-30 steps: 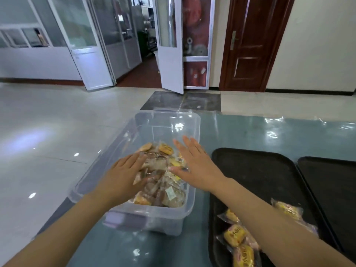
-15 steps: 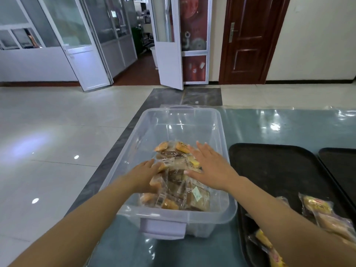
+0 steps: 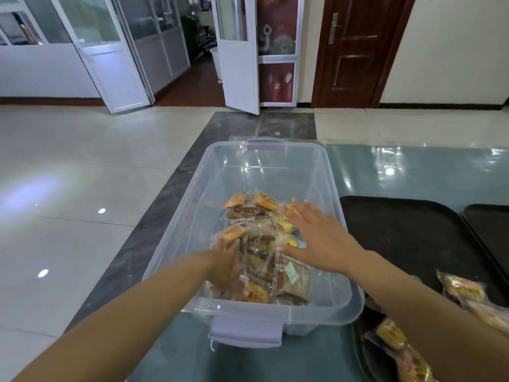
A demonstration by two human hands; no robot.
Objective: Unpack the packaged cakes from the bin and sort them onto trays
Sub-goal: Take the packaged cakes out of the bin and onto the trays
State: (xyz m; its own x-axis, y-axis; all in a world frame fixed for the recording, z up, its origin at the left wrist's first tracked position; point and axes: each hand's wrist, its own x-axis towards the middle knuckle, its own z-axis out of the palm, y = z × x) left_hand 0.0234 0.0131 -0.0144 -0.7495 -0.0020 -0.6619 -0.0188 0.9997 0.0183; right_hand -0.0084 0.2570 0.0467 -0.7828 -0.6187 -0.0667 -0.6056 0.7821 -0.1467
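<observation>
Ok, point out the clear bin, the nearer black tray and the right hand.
clear bin (image 3: 271, 312): head view, on its near rim.
nearer black tray (image 3: 413, 230): head view, on its bare middle.
right hand (image 3: 321, 234): head view, on the back of the hand.

Both hands (image 3: 319, 238) reach into the cake-filled clear bin (image 3: 275, 312).

No text can be read with certainty. A brown cake packet (image 3: 291, 277) at the near right of the bin (image 3: 325, 317) carries a small pale sticker with green print, too small to read. A yellow packet (image 3: 463, 290) on the near tray (image 3: 413, 216), close to its right edge, shows red characters, blurred. The packets (image 3: 396, 337) at the tray's near left corner also have red print, not legible.
</observation>
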